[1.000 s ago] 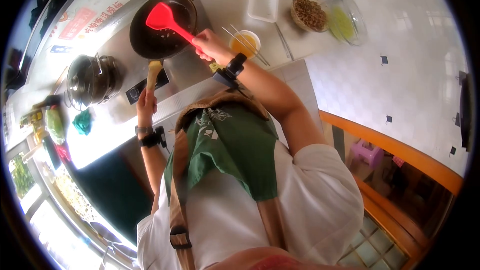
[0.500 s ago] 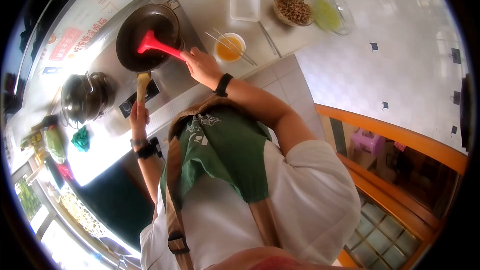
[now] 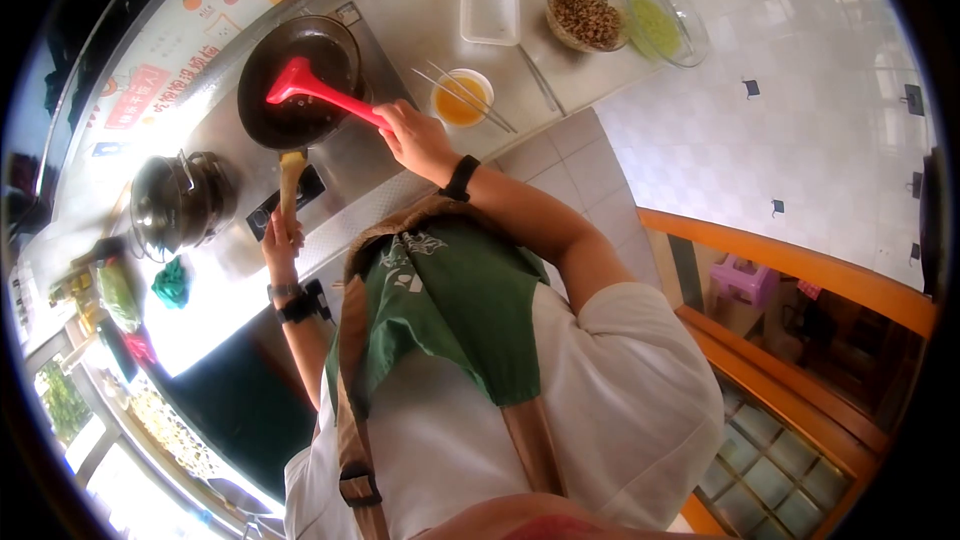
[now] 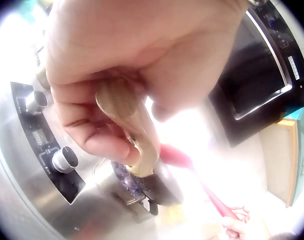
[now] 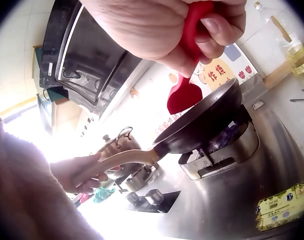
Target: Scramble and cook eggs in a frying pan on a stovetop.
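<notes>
Red spatula (image 3: pixel 325 96) over dark pan (image 3: pixel 325 48)

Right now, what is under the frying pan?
Under the frying pan a bluish flame burns on a metal burner stand, set in the steel stove top. The burner's centre is covered by the pan.

The left grip (image 3: pixel 283 232) is held forward and low, forearm stretched ahead of the body, with its fingers curled tightly round the pan handle (image 3: pixel 289 172). The right grip (image 3: pixel 415 140) reaches further ahead, arm bent at the elbow, with fingers and thumb wrapped round the red spatula (image 3: pixel 325 95), knuckles turned upward.
</notes>
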A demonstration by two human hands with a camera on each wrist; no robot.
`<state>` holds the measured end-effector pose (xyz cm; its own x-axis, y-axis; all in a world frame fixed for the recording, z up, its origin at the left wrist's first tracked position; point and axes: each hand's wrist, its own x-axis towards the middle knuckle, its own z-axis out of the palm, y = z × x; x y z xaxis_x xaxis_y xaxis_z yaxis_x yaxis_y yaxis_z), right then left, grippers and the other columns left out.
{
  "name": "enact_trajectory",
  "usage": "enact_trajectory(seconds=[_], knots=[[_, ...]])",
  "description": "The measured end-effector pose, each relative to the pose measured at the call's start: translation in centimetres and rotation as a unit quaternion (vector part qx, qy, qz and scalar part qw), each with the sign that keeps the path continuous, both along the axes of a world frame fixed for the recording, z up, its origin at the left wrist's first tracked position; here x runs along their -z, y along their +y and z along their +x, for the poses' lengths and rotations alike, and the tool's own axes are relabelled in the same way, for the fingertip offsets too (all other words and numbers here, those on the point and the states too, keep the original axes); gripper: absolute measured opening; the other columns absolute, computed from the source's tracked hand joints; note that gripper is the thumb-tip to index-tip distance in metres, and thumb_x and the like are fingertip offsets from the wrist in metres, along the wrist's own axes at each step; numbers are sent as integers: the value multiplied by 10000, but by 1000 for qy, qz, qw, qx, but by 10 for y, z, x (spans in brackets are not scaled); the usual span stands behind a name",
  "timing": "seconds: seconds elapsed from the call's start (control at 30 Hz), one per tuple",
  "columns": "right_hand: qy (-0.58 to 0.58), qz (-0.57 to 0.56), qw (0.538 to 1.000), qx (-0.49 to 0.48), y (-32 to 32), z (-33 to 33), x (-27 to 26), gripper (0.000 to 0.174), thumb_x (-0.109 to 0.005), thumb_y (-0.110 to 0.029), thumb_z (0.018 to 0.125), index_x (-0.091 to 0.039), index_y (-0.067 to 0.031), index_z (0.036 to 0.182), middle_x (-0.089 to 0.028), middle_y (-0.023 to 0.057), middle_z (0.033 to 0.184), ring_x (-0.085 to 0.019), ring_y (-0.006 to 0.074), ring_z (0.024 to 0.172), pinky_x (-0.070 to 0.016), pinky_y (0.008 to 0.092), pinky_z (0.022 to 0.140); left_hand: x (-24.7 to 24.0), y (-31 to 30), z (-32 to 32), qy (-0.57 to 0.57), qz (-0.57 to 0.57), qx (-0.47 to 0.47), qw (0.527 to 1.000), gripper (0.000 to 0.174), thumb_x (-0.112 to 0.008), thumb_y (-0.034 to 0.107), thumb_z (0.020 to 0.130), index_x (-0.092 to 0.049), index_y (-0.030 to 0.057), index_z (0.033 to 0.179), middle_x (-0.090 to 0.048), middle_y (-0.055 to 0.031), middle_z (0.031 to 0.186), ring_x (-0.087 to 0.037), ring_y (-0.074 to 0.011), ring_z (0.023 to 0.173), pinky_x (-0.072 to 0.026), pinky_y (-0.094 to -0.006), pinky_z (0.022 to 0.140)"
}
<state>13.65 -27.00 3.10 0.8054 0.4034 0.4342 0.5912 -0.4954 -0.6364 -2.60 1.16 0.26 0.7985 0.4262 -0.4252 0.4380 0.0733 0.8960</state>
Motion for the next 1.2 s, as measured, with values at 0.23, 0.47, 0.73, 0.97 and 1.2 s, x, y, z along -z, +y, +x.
enact_trajectory(seconds=[0.23,0.47,0.73,0.97,1.2], knots=[[19,40,999,17,-4,-12,-4,344,-623,-81,827,-482,-83,1141,-584,118,955,-611,323,794,-509,399,645,32,45,-32,-43,85,-68,993,366,-641,128,885,-586,53,1239,-585,26,802,-508,-52,621,-418,-187,529],[25,43,999,15,-8,-14,0,341,-624,-104,840,-488,-97,1153,-582,108,942,-610,328,769,-507,400,631,40,55,-47,-56,135,-49,988,446,-639,29,835,-553,55,1272,-611,-12,827,-553,-62,661,-443,-187,559],[19,32,999,14,-10,-16,3,349,-633,-114,836,-489,-107,1154,-587,96,934,-614,321,748,-508,397,617,27,40,-45,1,120,-79,990,373,-646,133,883,-582,70,1245,-616,13,794,-555,-50,652,-438,-193,557],[17,40,999,6,-9,-19,2,352,-633,-120,839,-487,-102,1158,-588,98,947,-614,321,762,-508,397,621,30,38,-48,-13,154,-66,986,424,-616,20,839,-575,71,1258,-609,-15,913,-574,-74,693,-458,-199,562],[22,36,999,5,-9,-21,0,351,-628,-123,844,-484,-101,1163,-586,99,958,-615,318,768,-510,391,622,42,43,-55,-28,120,-52,991,509,-535,-57,788,-566,76,1278,-557,-37,1059,-565,-77,777,-451,-204,657]])
